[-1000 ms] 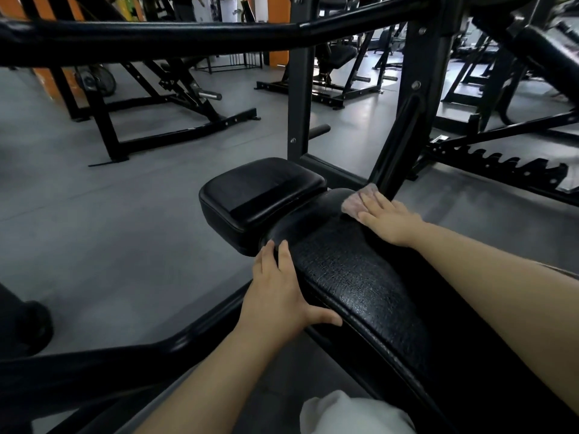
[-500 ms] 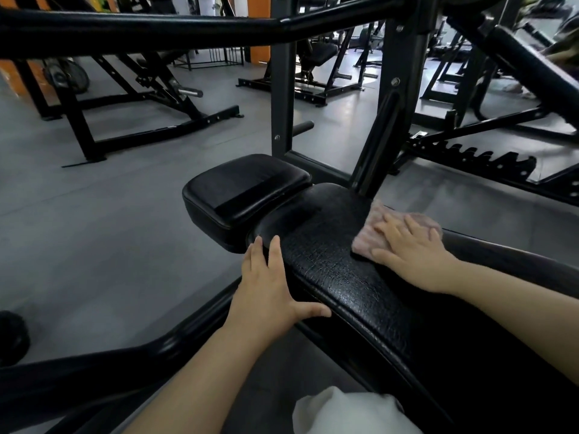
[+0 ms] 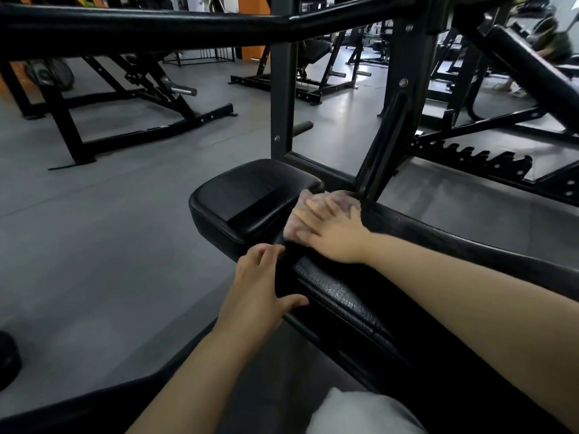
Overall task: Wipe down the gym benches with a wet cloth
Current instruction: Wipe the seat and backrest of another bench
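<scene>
We are leaning over a black padded gym bench, and our right hand (image 3: 332, 233) lies flat on the wet cloth (image 3: 316, 211), fingers stretched out and spread rather than curled, so the grip here is a pressing one, palm down, with nothing clenched. The cloth is a pale pinkish rag, blurred, bunched at the far end of the long back pad (image 3: 351, 296), right where that pad meets the smaller seat pad (image 3: 250, 198); its far edge touches the seat pad's near corner and its right edge lies against the foot of the slanted black upright (image 3: 388, 136).

Our left hand (image 3: 260, 283) rests on the left side edge of the back pad, just behind the cloth, fingers relaxed and slightly bent, thumb stretched out along the pad's edge; it grasps nothing. The two hands are near each other but apart.

The back pad's vinyl is cracked and textured along its near edge. A thick black padded bar (image 3: 141, 29) crosses the top of the view. Beyond, on the grey floor (image 3: 109, 214), stand other black machine frames, and a toothed adjustment rail (image 3: 482, 155) lies to the right. A bit of white clothing (image 3: 360, 415) shows at the bottom.
</scene>
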`<state>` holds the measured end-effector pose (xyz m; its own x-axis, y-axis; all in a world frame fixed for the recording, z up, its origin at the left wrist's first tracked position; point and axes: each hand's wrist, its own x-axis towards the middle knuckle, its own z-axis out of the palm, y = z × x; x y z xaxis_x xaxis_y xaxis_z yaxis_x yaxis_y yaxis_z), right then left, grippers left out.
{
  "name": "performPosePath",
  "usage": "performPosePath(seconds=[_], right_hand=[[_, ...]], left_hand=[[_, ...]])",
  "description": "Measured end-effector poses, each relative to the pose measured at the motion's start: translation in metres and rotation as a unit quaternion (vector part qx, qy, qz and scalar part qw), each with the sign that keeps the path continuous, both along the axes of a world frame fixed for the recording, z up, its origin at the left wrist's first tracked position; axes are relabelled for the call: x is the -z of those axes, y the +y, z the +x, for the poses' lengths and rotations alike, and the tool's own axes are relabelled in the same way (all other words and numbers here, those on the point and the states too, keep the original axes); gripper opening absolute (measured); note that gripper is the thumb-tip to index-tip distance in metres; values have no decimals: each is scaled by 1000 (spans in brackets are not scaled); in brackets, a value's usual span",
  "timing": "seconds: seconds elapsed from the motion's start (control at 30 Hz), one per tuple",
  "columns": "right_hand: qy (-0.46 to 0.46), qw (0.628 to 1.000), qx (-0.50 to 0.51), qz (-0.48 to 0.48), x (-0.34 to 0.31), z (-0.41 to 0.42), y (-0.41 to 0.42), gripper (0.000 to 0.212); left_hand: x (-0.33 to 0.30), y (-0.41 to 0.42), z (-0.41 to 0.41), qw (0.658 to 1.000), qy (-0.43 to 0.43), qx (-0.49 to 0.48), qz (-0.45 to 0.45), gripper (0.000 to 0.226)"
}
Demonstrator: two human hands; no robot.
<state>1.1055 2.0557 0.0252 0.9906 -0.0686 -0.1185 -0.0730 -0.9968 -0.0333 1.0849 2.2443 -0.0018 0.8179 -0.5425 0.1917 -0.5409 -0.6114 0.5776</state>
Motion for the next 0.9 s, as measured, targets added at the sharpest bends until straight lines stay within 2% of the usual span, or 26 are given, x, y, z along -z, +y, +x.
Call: performPosePath(seconds=[0.1,0.2,0.3,0.4,0.5,0.57,0.73,0.8,0.9], right_hand=[[24,1000,-6,-18,3,-42,-15,59],[29,994,102,-18,1,-56,-54,62],[16,974,227,2,4,-39,-86,64],[9,965,258,42,0,-5,-83,65],[11,973,229,12,-4,26,-58,65],[14,980,198,-11,-3,36,-36,62],[28,989,145,31,-2,29,7,58],[27,993,113,35,-1,19,21,58],[5,997,65,40,0,-2,46,54]], left_hand=[[5,1,4,1000,4,-3,-16,81],[8,3,5,999,-3,11,-35,76],[10,9,4,998,2,29,-58,68],[12,14,3,996,7,43,-79,65],[15,17,4,995,11,47,-89,63],[16,19,7,990,14,50,-131,64],[11,20,8,977,73,44,-193,60],[8,21,10,974,60,41,-216,60],[9,23,18,976,7,-20,-216,53]])
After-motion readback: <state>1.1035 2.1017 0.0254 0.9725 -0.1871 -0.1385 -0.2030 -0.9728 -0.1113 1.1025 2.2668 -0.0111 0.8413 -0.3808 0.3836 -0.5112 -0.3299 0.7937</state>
